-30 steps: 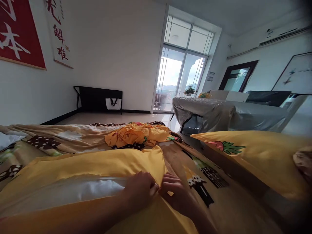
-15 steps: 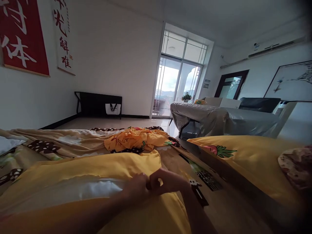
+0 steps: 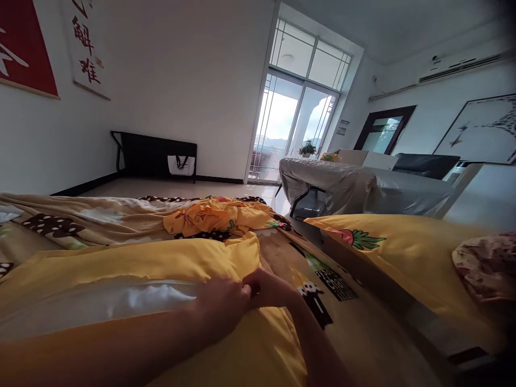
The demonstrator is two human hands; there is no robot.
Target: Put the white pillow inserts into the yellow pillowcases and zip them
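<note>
A yellow pillowcase [image 3: 149,255] lies in front of me, its long opening gaping and a shiny white pillow [image 3: 149,298] showing inside. At the right end of that opening, my left hand [image 3: 221,306] is closed on the pillowcase edge. Right against it, my right hand [image 3: 272,287] is closed too, thumb and fingers pinching the same edge. The fingertips meet, and the exact bit between them is hidden, so I cannot tell whether a zip pull is there.
A patterned brown blanket [image 3: 294,317] covers the surface beneath. Crumpled orange-yellow cloth [image 3: 213,216] lies beyond the pillow. Another yellow pillow [image 3: 411,247] sits to the right, beside a floral bundle [image 3: 484,266]. A plastic-covered table [image 3: 342,183] stands farther back.
The camera view has tilted down and turned slightly right. Both hands stay together at the opening's right end, and my left wrist and forearm show more clearly.
</note>
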